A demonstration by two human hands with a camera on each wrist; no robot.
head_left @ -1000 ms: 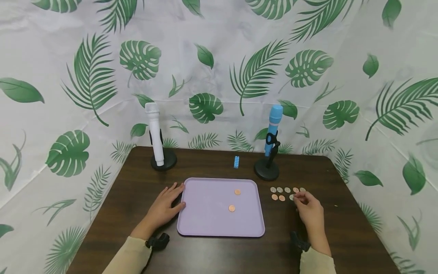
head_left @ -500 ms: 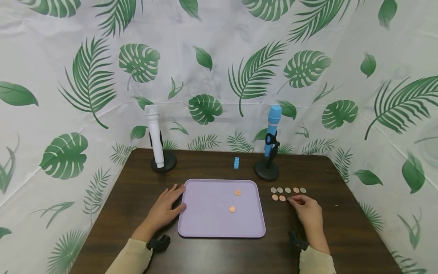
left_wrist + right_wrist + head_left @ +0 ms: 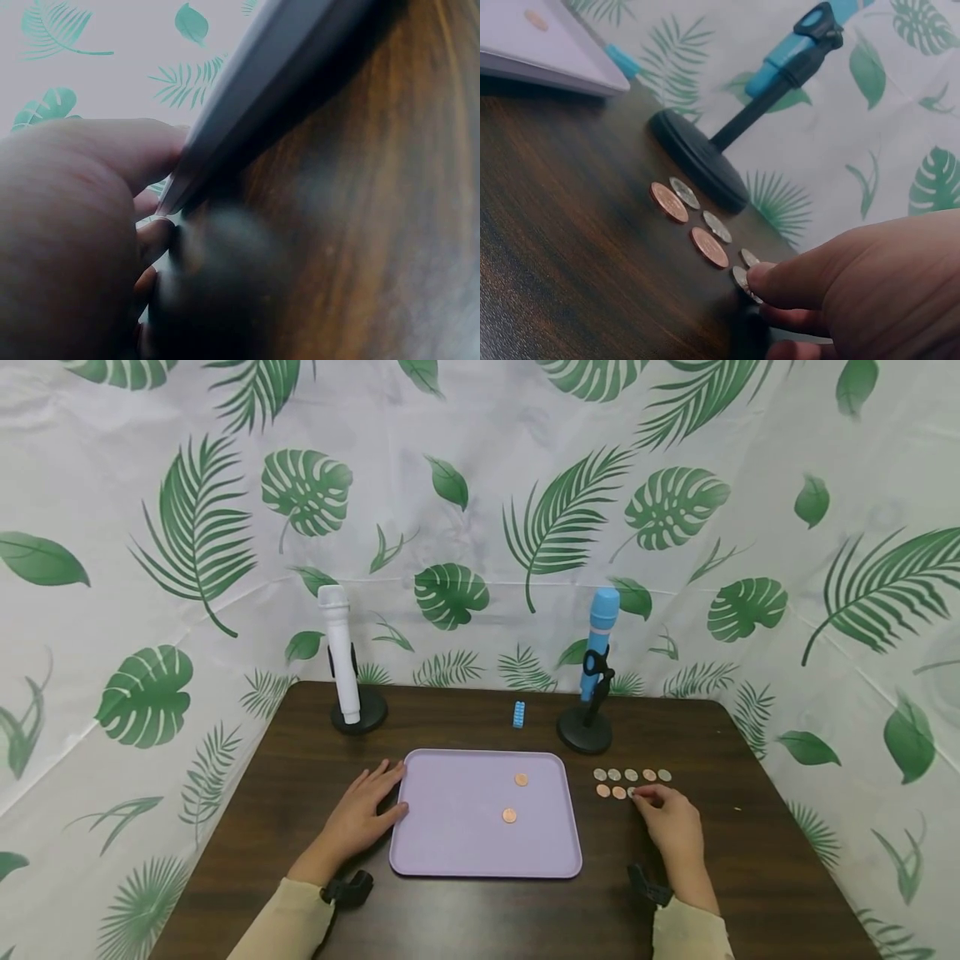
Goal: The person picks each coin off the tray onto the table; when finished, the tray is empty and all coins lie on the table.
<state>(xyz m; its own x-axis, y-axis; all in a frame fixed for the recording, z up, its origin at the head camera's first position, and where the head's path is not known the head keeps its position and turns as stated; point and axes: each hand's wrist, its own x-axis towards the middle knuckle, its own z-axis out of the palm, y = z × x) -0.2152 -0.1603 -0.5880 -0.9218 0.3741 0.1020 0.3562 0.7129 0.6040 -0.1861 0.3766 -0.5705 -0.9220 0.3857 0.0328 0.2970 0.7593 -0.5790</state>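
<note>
My right hand pinches a silver coin at the table, with the thumb over its edge in the right wrist view. This coin is at the right end of the nearer row, beside two copper coins. Behind them runs a farther row of silver coins with one copper coin among them. My left hand rests at the left rim of a lilac tray, fingers spread and thumb on the rim. Inside the tray lie two copper coins.
A white microphone leans in a black-based stand at the back left. At the back right, a blue microphone is in another black stand. Between them lies a small blue studded block. Leaf-print cloth hangs behind the table.
My right hand has moved left with the silver coin, from a spot apart on the right to beside the two copper coins. My left hand stays on the tray rim.
</note>
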